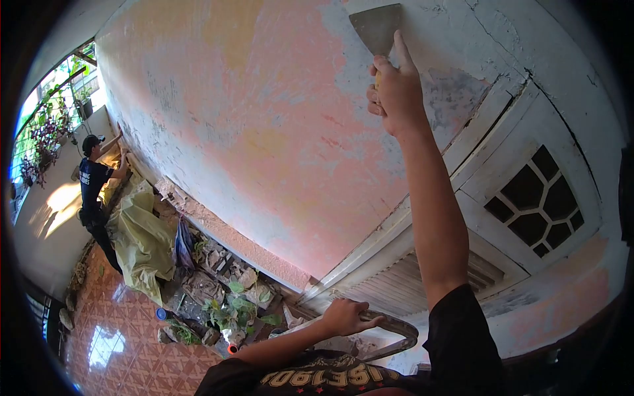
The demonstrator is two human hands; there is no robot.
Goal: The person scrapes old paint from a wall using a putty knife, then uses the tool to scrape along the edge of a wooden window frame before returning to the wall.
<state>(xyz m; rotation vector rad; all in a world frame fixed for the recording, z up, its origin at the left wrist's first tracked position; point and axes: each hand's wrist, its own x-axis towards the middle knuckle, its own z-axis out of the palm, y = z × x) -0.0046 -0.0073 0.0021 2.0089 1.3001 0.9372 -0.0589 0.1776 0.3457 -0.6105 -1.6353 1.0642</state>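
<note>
My right hand is raised high and closed around the handle of a putty knife, index finger stretched along toward the blade. The wide grey blade overlaps the white, patchy upper part of the wall, whose paint is worn to pink, orange and bluish white. Low in the view, my left hand is wrapped on a curved rail in front of my body. Beside my right forearm is a white wooden panel with a lattice opening.
At the far left a person in dark clothes reaches to the same wall. Along its foot lie a pale green cloth, a folded umbrella, rubble and potted plants. Reddish patterned tiles cover the floor.
</note>
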